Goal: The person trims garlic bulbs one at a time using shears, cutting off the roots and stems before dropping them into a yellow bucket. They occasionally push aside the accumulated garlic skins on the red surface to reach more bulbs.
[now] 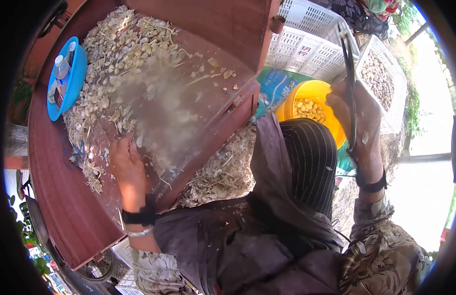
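My left hand (126, 160) lies low over the red metal bed (218, 46), at the near edge of a heap of garlic pieces and dry skins (115, 64). Its fingers point forward, and their tips touch loose skins. Raised at the right, my right hand (358, 110) is wrapped round a long dark metal tool (350, 64) that points upward. A yellow bucket (287, 105) with peeled cloves (309, 109) in it stands just left of my right hand. A smeared patch blurs the middle of the bed.
A blue basin (80, 73) holding a bottle (61, 71) rests at the left. White crates (297, 49) stand at the upper right; another white crate (397, 93) holds small cloves or bulbs. More skins (220, 172) lie below the bed's edge, near my covered knee (309, 157).
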Demonstrator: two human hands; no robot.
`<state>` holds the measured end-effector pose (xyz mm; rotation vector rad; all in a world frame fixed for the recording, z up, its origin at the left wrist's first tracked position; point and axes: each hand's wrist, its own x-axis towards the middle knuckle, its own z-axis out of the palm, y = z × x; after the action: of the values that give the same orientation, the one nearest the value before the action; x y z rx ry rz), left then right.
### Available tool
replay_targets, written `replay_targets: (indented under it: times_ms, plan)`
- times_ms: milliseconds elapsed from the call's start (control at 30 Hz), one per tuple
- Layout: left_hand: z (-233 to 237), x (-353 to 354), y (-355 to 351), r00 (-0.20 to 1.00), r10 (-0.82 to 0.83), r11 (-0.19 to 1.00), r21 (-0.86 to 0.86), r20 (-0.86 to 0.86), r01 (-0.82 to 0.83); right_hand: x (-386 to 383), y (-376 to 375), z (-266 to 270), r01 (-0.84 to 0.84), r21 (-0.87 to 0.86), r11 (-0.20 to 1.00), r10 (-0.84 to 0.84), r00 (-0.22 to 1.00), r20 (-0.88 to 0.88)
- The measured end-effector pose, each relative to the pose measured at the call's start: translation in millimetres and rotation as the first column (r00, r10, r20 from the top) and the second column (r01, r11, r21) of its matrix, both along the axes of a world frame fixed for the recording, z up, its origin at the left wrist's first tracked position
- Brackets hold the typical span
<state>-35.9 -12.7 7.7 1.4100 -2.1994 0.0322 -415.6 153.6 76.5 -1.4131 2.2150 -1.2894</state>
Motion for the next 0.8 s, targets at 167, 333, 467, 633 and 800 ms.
replay_targets:
  times_ms: [167, 333, 467, 633, 800]
  plan:
    - [-25.0, 7.1, -27.4, 0.998, 0.013, 0.974, 0.225, 0.064, -0.027, -24.5, 5.0, -2.2, 0.078, -0.044, 0.996, -0.081, 0.993, -0.08]
    - [-3.3, -20.0, -7.2, 0.967, -0.01, 0.992, -0.119, 0.256, 0.042, 35.9, -29.0, -8.1, -0.33, -0.176, 0.927, 0.372, 0.757, 0.537]
    - [9.0, -77.0, 3.0, 0.925, -0.377, 0.922, 0.073, -0.051, 0.38, 95.2, -75.6, 8.7, -0.463, -0.156, 0.872, 0.483, 0.769, 0.418]
    - [-6.1, -94.9, -16.3, 0.89, -0.445, 0.894, 0.103, 0.098, 0.436, 107.3, -104.3, -51.4, -0.425, -0.383, 0.82, 0.547, 0.78, 0.304]
    - [-10.1, -80.6, -24.2, 0.965, 0.014, 0.926, 0.369, -0.26, 0.086, 88.3, -98.5, -46.5, -0.538, 0.092, 0.838, 0.477, 0.803, 0.359]
